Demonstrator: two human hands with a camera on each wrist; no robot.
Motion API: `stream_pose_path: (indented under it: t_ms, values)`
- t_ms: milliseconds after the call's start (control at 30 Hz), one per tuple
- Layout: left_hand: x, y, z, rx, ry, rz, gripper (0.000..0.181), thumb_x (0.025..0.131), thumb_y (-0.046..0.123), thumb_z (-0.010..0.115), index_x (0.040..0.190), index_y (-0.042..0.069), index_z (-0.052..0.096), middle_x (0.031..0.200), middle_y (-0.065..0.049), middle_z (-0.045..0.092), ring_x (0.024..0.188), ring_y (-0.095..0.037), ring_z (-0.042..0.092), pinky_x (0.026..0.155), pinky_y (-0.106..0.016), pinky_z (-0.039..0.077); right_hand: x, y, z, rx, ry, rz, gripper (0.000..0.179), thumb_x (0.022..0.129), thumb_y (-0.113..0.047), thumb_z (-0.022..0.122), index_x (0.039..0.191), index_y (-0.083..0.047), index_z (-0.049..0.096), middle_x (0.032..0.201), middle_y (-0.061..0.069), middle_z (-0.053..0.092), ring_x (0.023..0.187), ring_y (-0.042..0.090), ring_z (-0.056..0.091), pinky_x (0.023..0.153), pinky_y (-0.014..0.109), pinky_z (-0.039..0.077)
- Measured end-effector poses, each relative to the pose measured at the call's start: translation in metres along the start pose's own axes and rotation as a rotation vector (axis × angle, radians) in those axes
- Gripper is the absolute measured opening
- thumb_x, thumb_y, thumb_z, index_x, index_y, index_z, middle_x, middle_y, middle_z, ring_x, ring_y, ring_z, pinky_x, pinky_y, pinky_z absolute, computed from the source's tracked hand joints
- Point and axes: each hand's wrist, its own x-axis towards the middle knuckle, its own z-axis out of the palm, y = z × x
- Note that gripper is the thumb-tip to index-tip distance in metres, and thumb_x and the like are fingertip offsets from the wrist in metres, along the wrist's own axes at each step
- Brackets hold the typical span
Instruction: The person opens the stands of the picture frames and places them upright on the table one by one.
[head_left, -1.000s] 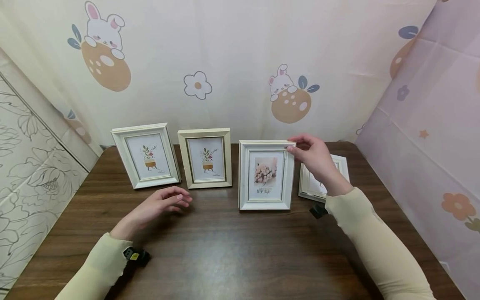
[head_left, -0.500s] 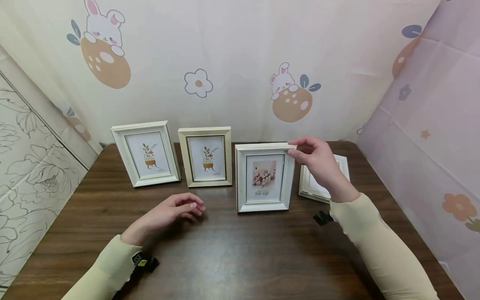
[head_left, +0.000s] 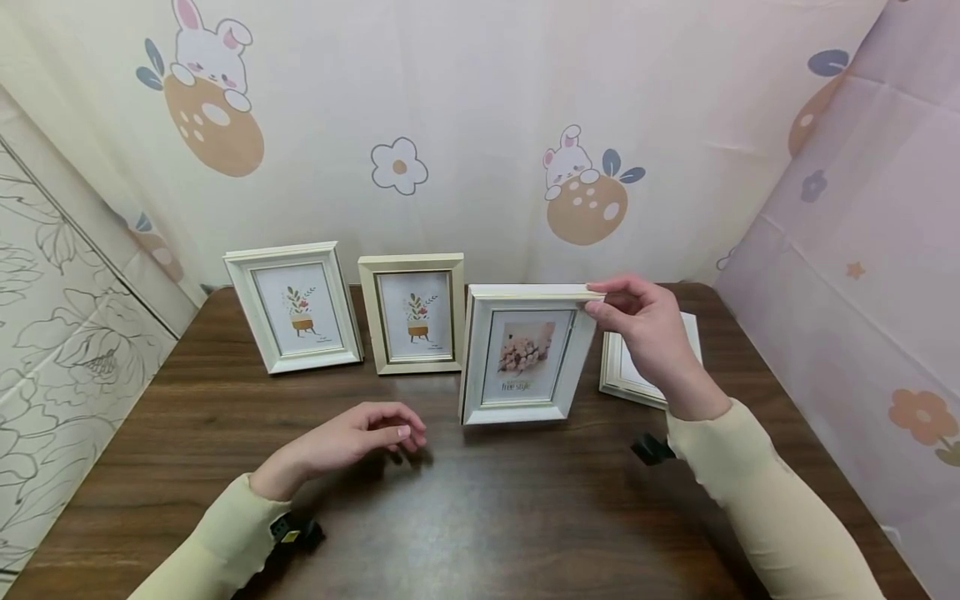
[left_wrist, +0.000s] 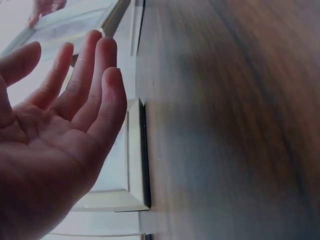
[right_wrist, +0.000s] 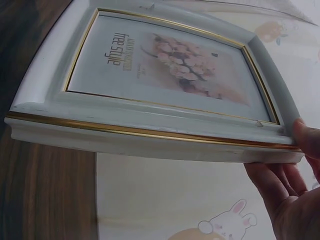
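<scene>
My right hand (head_left: 651, 333) pinches the upper right corner of a white picture frame (head_left: 480, 354), thumb in front and fingers behind. Gold trim and a photo of pink flowers with "free style" lettering show on it in the right wrist view. The picture frame tilts, its lower edge close over the table. My left hand (head_left: 360, 437) hovers low over the wood to its left, fingers relaxed and slightly bent, holding nothing. In the left wrist view its palm (left_wrist: 55, 150) faces the row of picture frames.
A white picture frame (head_left: 264, 321) and a cream picture frame (head_left: 369, 317), both with potted-plant prints, stand at the back left of the brown table (head_left: 480, 517). Another white picture frame (head_left: 611, 371) leans behind my right hand. A rabbit-print curtain (head_left: 480, 75) hangs behind.
My right hand has lifted and tilted the flower picture frame, its lower edge swinging left. My left hand has moved right and nearer to me. The other picture frames stay put.
</scene>
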Motion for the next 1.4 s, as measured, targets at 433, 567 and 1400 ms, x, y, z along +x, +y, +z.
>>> stream_pose_path:
  t_ms: [433,567,1400]
  values:
    - [-0.005,0.01,-0.021,0.107,0.104,0.026,0.026,0.105,0.02,0.052,0.12,0.001,0.062,0.116,-0.024,0.065,0.108,-0.038,0.062,0.092,-0.047,0.051,-0.021,-0.015,0.0,0.072,-0.002,-0.07,0.022,0.089,0.003,0.072,0.111,0.003,0.069,0.11,0.012,0.06,0.095,0.016,0.069,0.079,0.024,0.057]
    - [-0.005,0.011,-0.024,0.11,0.127,0.017,0.024,0.105,0.022,0.052,0.119,0.006,0.063,0.118,-0.023,0.065,0.108,-0.033,0.062,0.092,-0.048,0.05,-0.025,-0.016,0.002,0.074,0.015,-0.091,0.022,0.088,0.007,0.071,0.11,0.006,0.067,0.109,0.012,0.061,0.096,0.017,0.069,0.079,0.026,0.057]
    - [0.021,0.029,-0.009,0.058,0.084,0.172,0.019,0.103,0.012,0.054,0.118,0.002,0.063,0.115,-0.024,0.066,0.107,-0.037,0.064,0.092,-0.046,0.052,-0.028,-0.005,0.007,0.451,-0.21,-0.305,0.017,0.083,0.002,0.077,0.099,0.003,0.072,0.107,0.011,0.066,0.095,0.021,0.066,0.076,0.023,0.055]
